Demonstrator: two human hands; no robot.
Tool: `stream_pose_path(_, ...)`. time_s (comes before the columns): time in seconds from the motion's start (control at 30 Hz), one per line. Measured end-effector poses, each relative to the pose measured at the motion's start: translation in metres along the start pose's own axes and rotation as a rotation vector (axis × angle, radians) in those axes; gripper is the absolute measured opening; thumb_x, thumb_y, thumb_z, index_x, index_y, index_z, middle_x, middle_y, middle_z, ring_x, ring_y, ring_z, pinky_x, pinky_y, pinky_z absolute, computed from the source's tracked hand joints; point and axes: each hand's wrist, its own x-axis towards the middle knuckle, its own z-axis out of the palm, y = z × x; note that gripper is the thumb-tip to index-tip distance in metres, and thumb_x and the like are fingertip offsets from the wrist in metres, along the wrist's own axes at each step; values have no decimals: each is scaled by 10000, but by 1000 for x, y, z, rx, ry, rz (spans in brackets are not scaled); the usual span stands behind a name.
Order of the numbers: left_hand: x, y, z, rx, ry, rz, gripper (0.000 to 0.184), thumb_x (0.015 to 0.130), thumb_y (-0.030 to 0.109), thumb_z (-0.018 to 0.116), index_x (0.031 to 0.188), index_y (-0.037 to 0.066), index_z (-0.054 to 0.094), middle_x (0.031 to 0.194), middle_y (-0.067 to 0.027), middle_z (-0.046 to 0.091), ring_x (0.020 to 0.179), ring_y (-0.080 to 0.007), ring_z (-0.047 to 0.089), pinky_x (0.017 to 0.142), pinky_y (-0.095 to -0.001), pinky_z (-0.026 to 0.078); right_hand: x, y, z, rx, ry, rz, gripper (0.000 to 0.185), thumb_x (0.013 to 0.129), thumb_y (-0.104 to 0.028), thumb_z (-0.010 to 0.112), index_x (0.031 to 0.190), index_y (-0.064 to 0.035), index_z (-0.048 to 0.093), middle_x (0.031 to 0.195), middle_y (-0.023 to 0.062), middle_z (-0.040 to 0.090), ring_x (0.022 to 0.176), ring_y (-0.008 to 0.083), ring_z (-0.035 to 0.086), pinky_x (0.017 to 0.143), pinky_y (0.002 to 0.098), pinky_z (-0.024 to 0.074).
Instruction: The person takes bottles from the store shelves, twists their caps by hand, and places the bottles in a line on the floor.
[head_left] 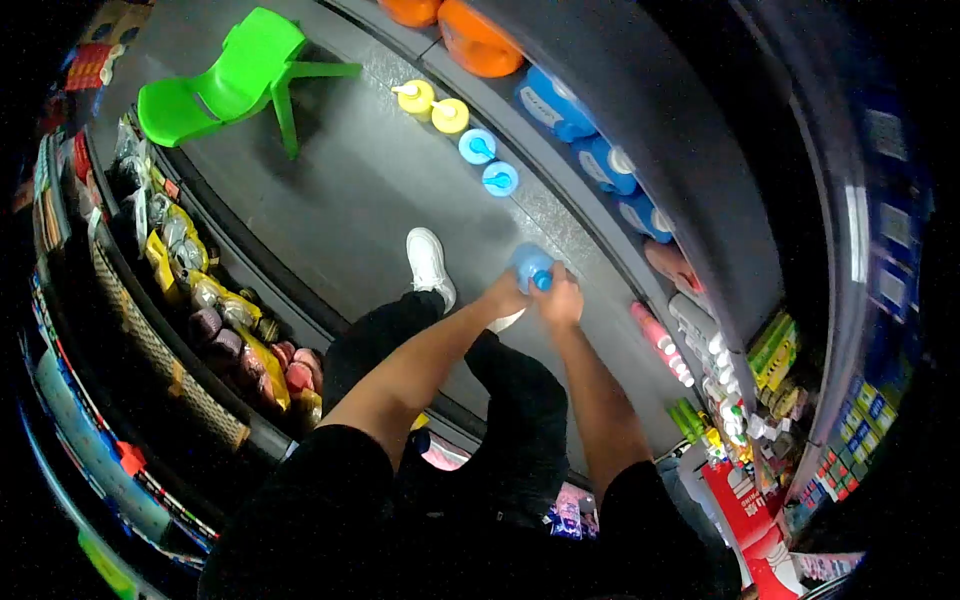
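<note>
Between my hands is a light blue bottle [529, 259] with a darker blue cap or pump top, held above the floor near the shelf base. My left hand [506, 294] is wrapped against the bottle's near left side. At the blue top, my right hand [558, 297] has its fingers closed. Farther ahead on the floor stand two blue pump bottles [500, 179] and two yellow pump bottles [449, 116], lined up along the shelf's edge.
A green plastic chair [225, 85] stands ahead on the left. Shelves with packaged goods [185, 250] run along the left. On the right shelf are large blue jugs [603, 164] and orange jugs [480, 40]. Pink bottles [661, 343] stand on the floor at right.
</note>
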Motion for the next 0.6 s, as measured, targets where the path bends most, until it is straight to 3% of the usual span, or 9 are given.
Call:
stream_pose_path(0.13, 46, -11, -12, -80, -40, -59, 744, 714, 255, 762, 1281, -71, 407, 1187, -260, 554, 1127, -324, 555, 902, -387, 472, 50, 17, 50, -19, 35, -12, 412, 702, -334, 750, 962, -83, 552, 890, 152, 664, 840, 382, 630, 716, 474, 503)
stream_pose_path(0.23, 84, -33, -11, 53, 76, 17, 754, 724, 271, 751, 1310, -51, 403, 1150, -248, 578, 971, -287, 625, 792, -365, 512, 83, 22, 77, -27, 43, -35, 417, 698, -324, 757, 956, -68, 551, 900, 153, 665, 850, 372, 633, 722, 469, 505)
stream_pose_path(0.37, 120, -49, -13, 14, 81, -46, 759, 760, 276, 710, 1359, -39, 365, 1153, -243, 585, 909, -287, 638, 791, -362, 511, 120, 25, 102, -85, 10, -41, 460, 730, -370, 724, 1017, -60, 543, 915, 174, 654, 888, 364, 634, 740, 457, 522)
stream_pose_path(0.43, 129, -45, -15, 116, 166, 48, 753, 779, 271, 687, 1380, -30, 349, 1180, -236, 580, 856, -272, 648, 775, -356, 514, 131, 23, 107, -88, 26, -47, 456, 732, -373, 721, 1014, -61, 544, 926, 176, 656, 882, 368, 635, 734, 458, 522)
stream_pose_path(0.5, 126, -28, -30, -8, 81, -56, 773, 769, 302, 674, 1372, -55, 347, 1282, -270, 501, 1115, -333, 526, 945, -375, 426, 140, 21, 112, -96, 17, -34, 456, 733, -375, 718, 1017, -65, 543, 931, 176, 657, 876, 369, 636, 727, 460, 523)
stream_pose_path(0.57, 132, -31, -31, -33, 93, -57, 759, 776, 291, 665, 1373, -55, 347, 1307, -272, 490, 1166, -341, 519, 977, -380, 416, 147, 19, 115, -110, -10, 0, 458, 733, -378, 717, 1026, -71, 543, 929, 174, 658, 869, 369, 637, 720, 465, 523)
stream_pose_path(0.6, 147, -52, -20, 6, 147, -4, 735, 789, 265, 662, 1378, -42, 348, 1282, -257, 519, 1087, -318, 572, 923, -374, 450, 150, 17, 115, -95, -3, 1, 442, 731, -371, 722, 1010, -75, 549, 947, 171, 656, 887, 365, 632, 731, 466, 516)
